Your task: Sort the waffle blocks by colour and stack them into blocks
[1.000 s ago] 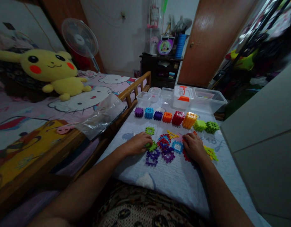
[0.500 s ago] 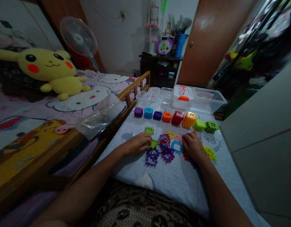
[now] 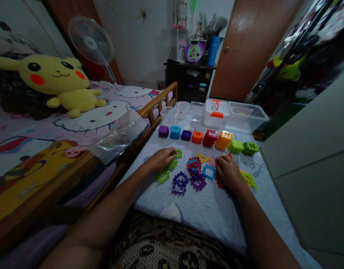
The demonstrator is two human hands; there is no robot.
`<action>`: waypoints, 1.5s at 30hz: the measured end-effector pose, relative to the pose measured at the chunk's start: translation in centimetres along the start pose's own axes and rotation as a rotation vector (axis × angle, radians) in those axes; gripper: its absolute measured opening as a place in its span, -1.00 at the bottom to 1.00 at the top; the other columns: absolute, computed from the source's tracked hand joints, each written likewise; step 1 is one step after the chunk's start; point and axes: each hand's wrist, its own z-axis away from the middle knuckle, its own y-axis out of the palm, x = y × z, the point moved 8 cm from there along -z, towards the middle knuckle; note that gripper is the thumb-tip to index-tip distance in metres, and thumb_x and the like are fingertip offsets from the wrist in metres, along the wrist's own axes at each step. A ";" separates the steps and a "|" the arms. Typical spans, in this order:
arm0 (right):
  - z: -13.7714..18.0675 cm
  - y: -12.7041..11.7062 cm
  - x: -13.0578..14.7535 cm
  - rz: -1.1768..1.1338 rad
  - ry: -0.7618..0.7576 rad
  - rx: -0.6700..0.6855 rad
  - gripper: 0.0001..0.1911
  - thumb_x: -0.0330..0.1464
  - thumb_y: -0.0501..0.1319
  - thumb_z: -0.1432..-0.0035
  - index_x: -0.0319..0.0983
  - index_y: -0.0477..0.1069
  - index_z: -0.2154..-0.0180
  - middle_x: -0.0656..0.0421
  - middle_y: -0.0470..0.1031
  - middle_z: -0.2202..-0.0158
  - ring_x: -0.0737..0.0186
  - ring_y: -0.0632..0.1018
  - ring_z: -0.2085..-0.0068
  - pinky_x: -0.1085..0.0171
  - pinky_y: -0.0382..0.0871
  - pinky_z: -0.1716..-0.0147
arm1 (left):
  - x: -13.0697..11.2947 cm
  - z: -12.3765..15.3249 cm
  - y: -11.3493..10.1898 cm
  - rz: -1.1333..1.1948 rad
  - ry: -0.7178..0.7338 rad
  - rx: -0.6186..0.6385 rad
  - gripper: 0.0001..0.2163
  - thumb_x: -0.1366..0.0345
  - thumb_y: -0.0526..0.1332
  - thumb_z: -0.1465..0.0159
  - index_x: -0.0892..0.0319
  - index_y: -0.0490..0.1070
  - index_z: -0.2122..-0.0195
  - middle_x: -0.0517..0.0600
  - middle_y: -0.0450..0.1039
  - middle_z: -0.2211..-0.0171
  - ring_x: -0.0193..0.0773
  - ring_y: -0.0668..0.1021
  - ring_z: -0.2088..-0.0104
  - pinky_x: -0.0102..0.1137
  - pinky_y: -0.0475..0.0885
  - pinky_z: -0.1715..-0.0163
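Note:
My left hand [image 3: 163,157] is closed with its fingertips on the edge of a light green interlocking tile [image 3: 178,153]. More light green tiles [image 3: 162,176] lie beside and partly under that hand. My right hand [image 3: 228,170] rests on the cloth with fingers loosely bent and apart, over red tiles [image 3: 219,183] it partly hides. Between the hands lie a blue tile [image 3: 209,172], red and blue pieces [image 3: 193,165], a yellow piece [image 3: 203,157] and purple tiles [image 3: 180,184], [image 3: 198,182].
Behind them stands a row of colour-sorted stacks, among them a red stack [image 3: 210,138] and a yellow-orange stack [image 3: 224,141]. Clear plastic boxes [image 3: 246,116] line the far edge. Yellow-green pieces [image 3: 248,179] lie at right. A wooden bed rail [image 3: 155,108] borders the left.
My left hand has moved away and slightly left, from the nearer green piece to the farther green tile. The nearer green piece has shifted left. My right hand has stayed put.

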 end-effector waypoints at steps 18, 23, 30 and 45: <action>-0.1 0.2 -0.2 0.011 0.003 0.013 -0.77 -0.38 0.11 -0.28 -0.24 0.51 0.12 -0.01 0.50 0.08 0.02 0.47 0.07 0.09 0.31 0.05 | -1.7 0.7 1.7 -0.501 0.164 0.237 -0.55 0.39 0.28 -0.10 0.16 0.39 -0.07 0.10 0.38 -0.03 -0.08 0.41 -0.06 -0.27 0.32 -0.11; 0.0 0.2 -0.3 0.006 -0.004 -0.002 -0.76 -0.37 0.10 -0.29 -0.23 0.51 0.11 -0.01 0.50 0.07 0.02 0.47 0.07 0.09 0.32 0.05 | -2.1 0.7 1.1 -0.510 0.145 0.208 -0.60 0.28 0.34 -0.05 0.18 0.41 0.06 0.11 0.37 0.03 -0.05 0.42 -0.01 -0.24 0.34 -0.08; -0.1 0.1 -0.1 -0.001 -0.001 0.015 -0.74 -0.37 0.08 -0.30 -0.26 0.50 0.11 -0.02 0.49 0.08 0.01 0.47 0.07 0.07 0.32 0.04 | -2.5 -1.5 -1.0 -0.453 0.143 0.057 -0.61 0.30 0.31 -0.08 0.18 0.37 0.05 0.08 0.38 0.05 -0.09 0.46 0.03 -0.27 0.37 -0.04; -0.2 0.0 -0.1 -0.018 -0.012 0.021 -0.77 -0.38 0.09 -0.28 -0.24 0.51 0.16 -0.04 0.50 0.09 0.01 0.47 0.10 0.08 0.31 0.07 | 2.2 -3.5 0.5 -0.373 0.046 0.099 -0.43 0.25 0.40 -0.12 0.24 0.33 -0.14 0.19 0.38 -0.13 -0.01 0.42 -0.14 -0.20 0.29 -0.18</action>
